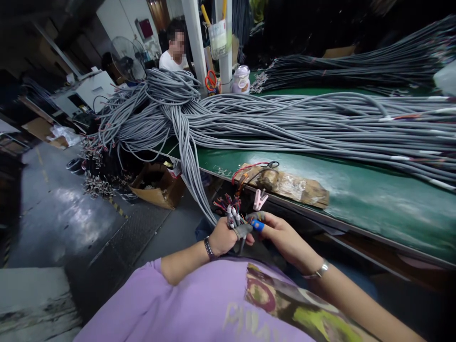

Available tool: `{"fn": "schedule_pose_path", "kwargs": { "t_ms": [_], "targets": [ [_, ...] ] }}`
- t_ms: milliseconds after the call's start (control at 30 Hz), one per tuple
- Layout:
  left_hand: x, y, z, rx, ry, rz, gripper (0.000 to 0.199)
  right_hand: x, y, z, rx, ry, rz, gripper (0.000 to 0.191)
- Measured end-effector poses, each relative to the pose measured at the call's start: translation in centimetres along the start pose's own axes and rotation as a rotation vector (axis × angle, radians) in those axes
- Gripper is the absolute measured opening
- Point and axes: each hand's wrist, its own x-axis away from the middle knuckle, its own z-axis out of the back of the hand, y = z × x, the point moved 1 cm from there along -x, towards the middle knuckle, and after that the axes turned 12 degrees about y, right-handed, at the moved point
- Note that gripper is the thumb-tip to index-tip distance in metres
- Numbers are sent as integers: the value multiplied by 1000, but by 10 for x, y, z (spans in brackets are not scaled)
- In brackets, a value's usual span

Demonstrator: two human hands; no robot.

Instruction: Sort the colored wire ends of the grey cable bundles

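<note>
At lower centre, the left hand grips gray cables; the right hand meets their wire ends, but whether it pinches any I cannot tell. Beyond runs the green table's edge. Left of centre, a cardboard box's contents look dark. Upper centre, a pouch holds yellow sticks.

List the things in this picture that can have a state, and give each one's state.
Left hand, closed around cable bundle
Right hand, fingers bent near wire ends; grip unclear
Cable bundle, draped over the table edge
Wire ends, fanned out, coloured strands exposed
Green table, loaded with loose gray cables
Wooden board, lying flat
Cardboard box, open
Fan, upright; spinning or not, unclear
</note>
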Motion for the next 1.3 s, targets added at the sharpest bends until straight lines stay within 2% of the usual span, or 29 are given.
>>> {"fn": "schedule_pose_path", "kwargs": {
  "t_ms": [133,233,433,667,767,867,1100,1300],
  "targets": [
    [3,6,0,-59,-78,4,52,0,-5,-2,23,-34,13,34],
    [5,9,-1,-59,-88,35,53,0,-2,-1,68,-54,19,36],
    [3,4,-4,-23,9,-8,53,0,0,0,252,136,148,40],
    [0,-10,-4,100,170,-25,48,1,9,-4,107,252,7,31],
    [0,-10,-3,81,144,-22,48,0,9,-5,58,301,-2,29],
    [0,-11,-2,38,95,-19,49,0,2,-6,78,255,25,32],
    [1,-9,-1,4,72,5,51,0,-10,-7,139,94,62,39],
    [2,-2,-6,-21,1,-9,47,-1,-7,-12,169,90,99,30]
  ]
}}
